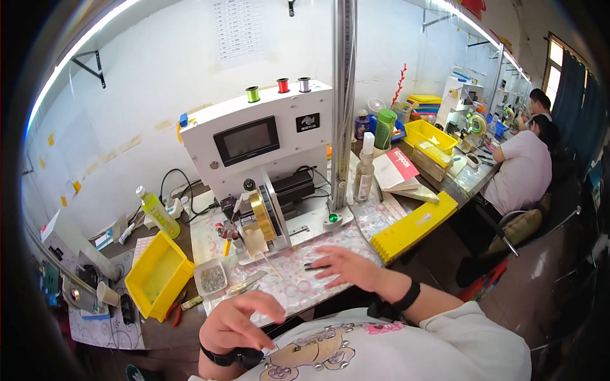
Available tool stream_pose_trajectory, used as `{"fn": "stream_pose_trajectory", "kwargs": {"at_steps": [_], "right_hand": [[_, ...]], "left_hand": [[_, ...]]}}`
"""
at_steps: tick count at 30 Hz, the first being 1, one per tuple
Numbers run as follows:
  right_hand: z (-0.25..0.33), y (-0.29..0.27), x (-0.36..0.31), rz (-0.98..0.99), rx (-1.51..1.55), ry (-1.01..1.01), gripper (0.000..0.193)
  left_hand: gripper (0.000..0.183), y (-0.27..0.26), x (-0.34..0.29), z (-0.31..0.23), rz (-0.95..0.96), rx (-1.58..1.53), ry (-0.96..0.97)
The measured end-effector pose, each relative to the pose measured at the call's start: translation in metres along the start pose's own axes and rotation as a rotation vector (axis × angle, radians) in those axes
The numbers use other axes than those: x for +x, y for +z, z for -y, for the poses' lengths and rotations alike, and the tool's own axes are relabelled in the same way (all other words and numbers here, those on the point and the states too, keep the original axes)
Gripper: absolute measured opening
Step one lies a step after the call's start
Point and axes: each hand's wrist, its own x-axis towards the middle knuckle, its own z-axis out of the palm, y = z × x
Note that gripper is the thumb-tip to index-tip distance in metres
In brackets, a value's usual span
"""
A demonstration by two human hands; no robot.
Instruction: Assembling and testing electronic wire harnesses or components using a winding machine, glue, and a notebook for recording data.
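My left hand (240, 319) hovers at the table's front edge, fingers apart and nothing in them. Fingers spread, my right hand (351, 268) is over the patterned table cover, beside a dark slim tool (311, 267) that looks like tweezers; I cannot tell if they touch. Ahead stands a white machine (260, 120) with a dark screen (246, 140) and a brass-coloured wheel (261, 216). A thin pale stick (273, 267) juts from below the wheel. To the left, a small clear tray (210, 277) holds many tiny metallic pieces, near a flat metal blade (249, 281).
A yellow bin (159, 276) and red-handled pliers (175, 309) are at left, with a green-yellow bottle (157, 213) behind. A metal post (343, 108) rises beside the machine. On the right lie a long yellow tray (414, 227) and a notebook (395, 170). Two people sit farther right.
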Motion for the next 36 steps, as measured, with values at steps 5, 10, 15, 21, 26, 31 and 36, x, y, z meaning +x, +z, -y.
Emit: {"fn": "stream_pose_trajectory", "kwargs": {"at_steps": [5, 10, 15, 21, 26, 31, 36], "right_hand": [[0.021, -0.058, -0.043, -0.322, 0.38, -0.081, 0.044], [0.023, -0.127, -0.115, -0.555, 0.419, -0.166, 0.038], [0.044, -0.101, -0.111, -0.789, -0.293, -0.354, 0.034], [0.072, 0.018, -0.016, 0.04, -1.146, -0.75, 0.085], [0.036, 0.028, 0.037, 0.388, -0.144, -0.114, 0.067], [0.035, 0.01, 0.051, 0.243, -0.274, -0.012, 0.01], [0.044, 0.0, 0.063, -0.018, -0.273, -0.109, 0.009]], "left_hand": [[0.011, -0.034, -0.016, -0.012, 0.268, -0.32, 0.309], [0.013, -0.023, -0.052, -0.041, -0.273, -0.127, 0.208], [0.011, -0.015, -0.01, -0.02, -0.604, 0.739, -0.409], [0.007, 0.008, 0.043, 0.027, -0.04, 0.861, -0.525], [0.006, -0.002, 0.038, 0.031, -0.178, 0.564, -0.718], [0.007, -0.035, 0.012, 0.039, -0.376, 0.423, -0.773], [0.007, -0.05, 0.011, 0.063, -0.634, 0.134, -0.76]]}}
